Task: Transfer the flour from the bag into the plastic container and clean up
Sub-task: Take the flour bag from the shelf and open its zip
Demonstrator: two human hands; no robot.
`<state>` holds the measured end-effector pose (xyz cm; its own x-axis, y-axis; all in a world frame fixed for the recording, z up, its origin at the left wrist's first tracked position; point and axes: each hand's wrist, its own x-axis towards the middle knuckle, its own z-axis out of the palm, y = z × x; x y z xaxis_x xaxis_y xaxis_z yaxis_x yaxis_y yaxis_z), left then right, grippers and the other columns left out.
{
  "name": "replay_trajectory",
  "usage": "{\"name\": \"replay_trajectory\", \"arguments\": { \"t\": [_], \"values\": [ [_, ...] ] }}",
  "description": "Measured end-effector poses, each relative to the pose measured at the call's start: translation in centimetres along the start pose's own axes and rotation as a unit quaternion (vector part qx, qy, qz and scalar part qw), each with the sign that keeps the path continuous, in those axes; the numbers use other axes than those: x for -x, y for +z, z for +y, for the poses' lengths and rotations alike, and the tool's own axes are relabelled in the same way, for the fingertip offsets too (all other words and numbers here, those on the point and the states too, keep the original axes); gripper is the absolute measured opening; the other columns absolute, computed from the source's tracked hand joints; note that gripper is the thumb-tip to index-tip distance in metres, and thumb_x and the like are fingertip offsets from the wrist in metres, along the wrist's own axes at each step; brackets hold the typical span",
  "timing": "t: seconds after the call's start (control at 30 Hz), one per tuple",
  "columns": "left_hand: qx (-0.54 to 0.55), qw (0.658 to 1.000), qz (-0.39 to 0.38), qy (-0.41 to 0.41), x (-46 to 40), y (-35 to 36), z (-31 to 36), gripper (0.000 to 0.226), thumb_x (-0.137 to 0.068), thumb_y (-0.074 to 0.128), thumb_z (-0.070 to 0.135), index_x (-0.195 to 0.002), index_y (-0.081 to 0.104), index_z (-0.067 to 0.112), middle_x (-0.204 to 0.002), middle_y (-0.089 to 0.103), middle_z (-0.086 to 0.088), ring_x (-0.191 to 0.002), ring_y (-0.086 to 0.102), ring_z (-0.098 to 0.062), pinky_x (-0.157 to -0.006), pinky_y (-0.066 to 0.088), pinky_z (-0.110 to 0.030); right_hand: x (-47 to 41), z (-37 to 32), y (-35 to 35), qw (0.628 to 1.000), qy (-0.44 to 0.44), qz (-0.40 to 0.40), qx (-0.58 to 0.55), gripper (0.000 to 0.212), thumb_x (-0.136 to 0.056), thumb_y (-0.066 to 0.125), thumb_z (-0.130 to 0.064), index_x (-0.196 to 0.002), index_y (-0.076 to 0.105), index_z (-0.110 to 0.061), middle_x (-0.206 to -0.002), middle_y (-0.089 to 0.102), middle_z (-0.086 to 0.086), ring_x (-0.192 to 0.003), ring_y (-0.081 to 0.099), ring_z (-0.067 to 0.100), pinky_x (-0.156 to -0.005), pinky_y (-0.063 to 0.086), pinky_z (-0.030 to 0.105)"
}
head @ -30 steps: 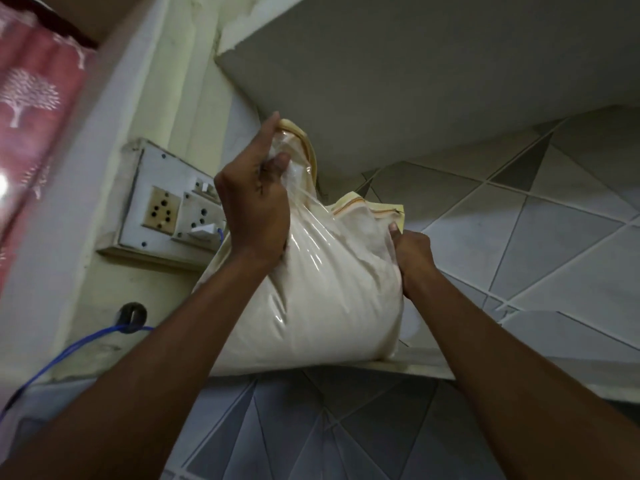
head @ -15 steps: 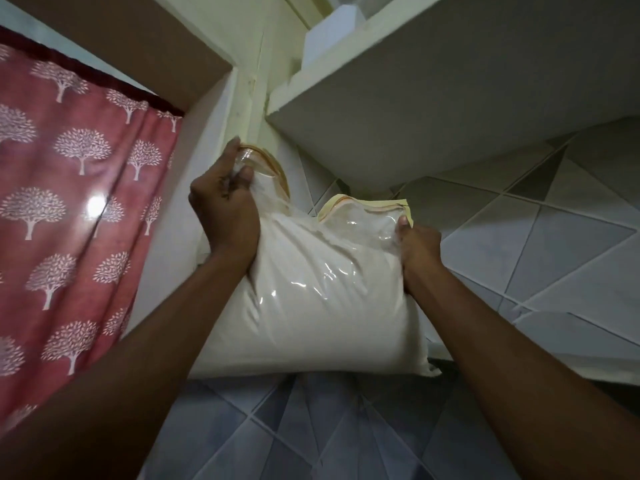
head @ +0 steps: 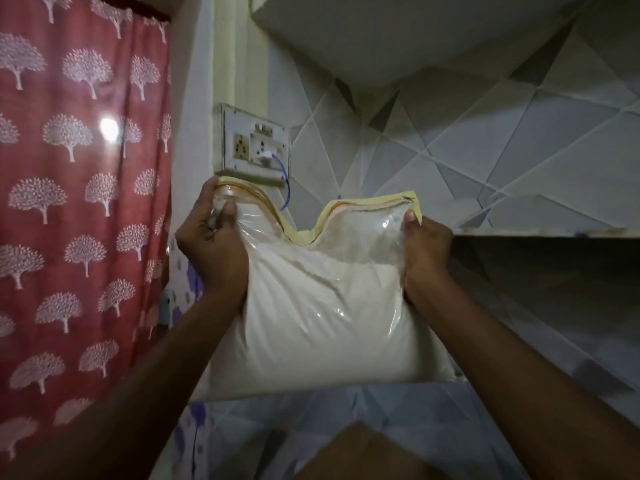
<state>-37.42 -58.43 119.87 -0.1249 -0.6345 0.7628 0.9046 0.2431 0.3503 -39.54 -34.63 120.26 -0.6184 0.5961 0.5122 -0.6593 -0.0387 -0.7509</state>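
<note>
While the red tree-print curtain (head: 79, 202) fills the left of the frame and grey triangle-patterned wall tiles (head: 502, 150) fill the right, a clear flour bag (head: 318, 317) hangs at the centre, held up in the air by both hands. Its yellow-edged top sags between them. At the bag's upper left corner, the left hand (head: 213, 251) has its fingers curled tight around bunched plastic. The right hand (head: 424, 249) pinches the upper right corner. A switch-and-socket board (head: 254, 143) sits on the wall above, a blue cable (head: 285, 188) hanging from it.
</note>
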Motion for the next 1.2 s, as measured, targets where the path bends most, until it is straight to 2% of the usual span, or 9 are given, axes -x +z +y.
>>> {"name": "replay_trajectory", "arguments": {
  "t": [0.2, 0.33, 0.47, 0.63, 0.77, 0.9, 0.97, 1.07, 1.2],
  "values": [
    [-0.029, 0.998, -0.036, -0.032, 8.5, -2.5, -0.9, 0.038, -0.088, 0.063, -0.004, -0.126, 0.064, -0.002, -0.106, 0.07, -0.007, -0.086, 0.064, 0.001, -0.084, 0.051, -0.017, 4.4, 5.4, -7.5, 0.998, 0.053, 0.04, 0.024, 0.031, -0.098, 0.061, -0.027, -0.071, 0.054, -0.015, -0.067, 0.051, -0.001, -0.063, 0.05, 0.013, -0.062, 0.045, 0.027],
    [-0.04, 0.993, -0.097, -0.061, 14.1, -3.8, -1.9, 0.038, -0.087, 0.065, -0.005, -0.125, 0.066, -0.001, -0.107, 0.069, -0.025, -0.087, 0.066, -0.023, -0.084, 0.051, -0.025, 6.5, 9.0, -12.4, 0.994, 0.069, 0.063, 0.056, 0.031, -0.099, 0.059, -0.027, -0.07, 0.06, -0.016, -0.071, 0.059, -0.003, -0.066, 0.058, 0.013, -0.063, 0.05, 0.028],
    [-0.049, 0.985, -0.127, -0.11, 18.8, -5.1, -2.7, 0.037, -0.086, 0.064, -0.007, -0.123, 0.066, 0.0, -0.113, 0.07, -0.011, -0.097, 0.062, 0.005, -0.09, 0.049, -0.015, 7.9, 12.1, -16.3, 0.992, 0.057, 0.079, 0.077, 0.029, -0.092, 0.06, -0.026, -0.066, 0.052, -0.019, -0.068, 0.038, 0.004, -0.066, 0.036, 0.017, -0.061, 0.032, 0.032],
    [-0.037, 0.964, -0.181, -0.193, 23.7, -6.2, -4.1, 0.035, -0.087, 0.062, -0.01, -0.121, 0.065, -0.003, -0.117, 0.066, -0.004, -0.11, 0.062, -0.007, -0.098, 0.048, -0.017, 8.4, 15.2, -19.6, 0.985, 0.105, 0.09, 0.1, 0.037, -0.093, 0.063, -0.023, -0.061, 0.045, -0.022, -0.066, 0.037, -0.002, -0.067, 0.036, 0.016, -0.065, 0.033, 0.032],
    [-0.046, 0.942, -0.254, -0.216, 26.8, -6.6, -5.3, 0.037, -0.084, 0.067, -0.008, -0.118, 0.067, 0.005, -0.11, 0.067, 0.006, -0.103, 0.062, -0.007, -0.094, 0.048, -0.016, 7.6, 18.8, -21.8, 0.972, 0.148, 0.124, 0.132, 0.037, -0.096, 0.059, -0.024, -0.06, 0.054, -0.019, -0.062, 0.049, -0.008, -0.066, 0.047, 0.015, -0.069, 0.041, 0.03],
    [-0.06, 0.917, -0.293, -0.265, 30.3, -6.3, -5.4, 0.038, -0.081, 0.074, -0.004, -0.116, 0.069, 0.009, -0.102, 0.069, 0.012, -0.097, 0.066, -0.008, -0.085, 0.051, -0.009, 5.8, 23.0, -24.0, 0.959, 0.181, 0.161, 0.145, 0.018, -0.1, 0.058, -0.02, -0.083, 0.059, -0.014, -0.068, 0.051, -0.008, -0.064, 0.05, 0.011, -0.076, 0.043, 0.029],
    [-0.056, 0.902, -0.303, -0.303, 32.4, -6.1, -5.9, 0.04, -0.08, 0.076, -0.004, -0.117, 0.068, 0.009, -0.095, 0.071, 0.025, -0.091, 0.07, -0.003, -0.081, 0.056, -0.016, 5.0, 25.0, -25.1, 0.953, 0.195, 0.175, 0.153, 0.015, -0.101, 0.057, -0.019, -0.09, 0.058, -0.01, -0.071, 0.052, -0.007, -0.064, 0.05, 0.009, -0.075, 0.044, 0.027],
    [-0.062, 0.879, -0.323, -0.344, 36.2, -5.4, -7.3, 0.048, -0.078, 0.077, -0.005, -0.122, 0.065, 0.01, -0.099, 0.073, 0.022, -0.09, 0.072, -0.002, -0.078, 0.059, -0.024, 3.3, 28.8, -27.3, 0.944, 0.223, 0.184, 0.158, 0.02, -0.101, 0.057, -0.019, -0.095, 0.064, -0.002, -0.078, 0.059, 0.001, -0.071, 0.058, 0.018, -0.075, 0.05, 0.03],
    [-0.094, 0.864, -0.343, -0.356, 39.9, -4.3, -8.4, 0.052, -0.073, 0.08, -0.006, -0.121, 0.064, 0.008, -0.082, 0.071, 0.022, -0.075, 0.067, 0.009, -0.07, 0.049, -0.007, 1.6, 33.1, -30.1, 0.937, 0.235, 0.181, 0.184, 0.016, -0.101, 0.057, -0.016, -0.093, 0.059, -0.002, -0.074, 0.055, 0.001, -0.059, 0.055, 0.008, -0.063, 0.048, 0.022]
  ]
}}
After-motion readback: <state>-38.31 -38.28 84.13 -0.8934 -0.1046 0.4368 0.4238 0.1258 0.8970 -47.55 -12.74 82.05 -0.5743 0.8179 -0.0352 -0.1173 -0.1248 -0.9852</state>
